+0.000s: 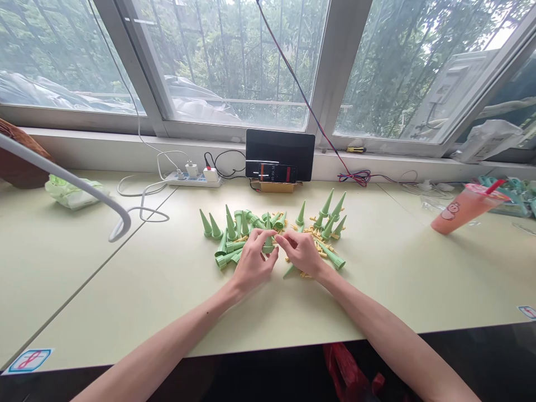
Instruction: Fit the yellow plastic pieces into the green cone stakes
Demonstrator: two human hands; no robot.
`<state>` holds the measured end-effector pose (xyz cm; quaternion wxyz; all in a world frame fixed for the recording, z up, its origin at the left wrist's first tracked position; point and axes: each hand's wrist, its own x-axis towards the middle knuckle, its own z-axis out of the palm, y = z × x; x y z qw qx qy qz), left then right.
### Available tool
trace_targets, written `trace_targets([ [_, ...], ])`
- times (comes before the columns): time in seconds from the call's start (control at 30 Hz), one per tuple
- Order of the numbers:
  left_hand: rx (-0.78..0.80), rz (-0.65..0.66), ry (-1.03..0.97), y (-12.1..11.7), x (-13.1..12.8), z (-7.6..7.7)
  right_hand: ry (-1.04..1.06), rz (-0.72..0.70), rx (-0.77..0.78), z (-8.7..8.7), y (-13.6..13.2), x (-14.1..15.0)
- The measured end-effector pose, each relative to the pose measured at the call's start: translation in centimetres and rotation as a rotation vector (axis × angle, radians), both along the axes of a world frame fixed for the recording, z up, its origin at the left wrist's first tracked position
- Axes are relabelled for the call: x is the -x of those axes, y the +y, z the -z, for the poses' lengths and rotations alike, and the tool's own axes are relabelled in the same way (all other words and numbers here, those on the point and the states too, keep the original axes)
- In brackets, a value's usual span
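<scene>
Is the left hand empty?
No, the left hand is holding a green cone by its wide end.

There are two hands [256,261], over twelve green cones [301,214], many yellow pieces [322,254] (uncountable).

The left hand [256,259] hides part of a green cone [268,241]. Anything between the fingertips of the right hand [301,254] is too small to tell. On the far left of the bench [377,262], a brown thing [25,159] is cut off by the picture's side, like the sticker [527,311] by the near edge, right.
</scene>
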<state>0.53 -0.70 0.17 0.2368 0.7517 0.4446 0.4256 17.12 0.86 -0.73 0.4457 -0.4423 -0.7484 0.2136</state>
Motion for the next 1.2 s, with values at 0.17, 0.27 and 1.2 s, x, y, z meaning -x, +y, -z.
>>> trace_targets([
  [0.17,0.001,-0.006,0.003,0.13,0.01,0.05,0.026,-0.037,-0.017,-0.15,-0.17,0.09],
  [0.27,-0.002,-0.004,0.008,0.08,-0.04,0.16,-0.004,-0.039,-0.022,-0.02,-0.05,0.1],
  [1.2,0.008,0.007,-0.017,0.13,0.02,0.07,-0.001,-0.022,0.032,-0.07,-0.23,-0.01],
])
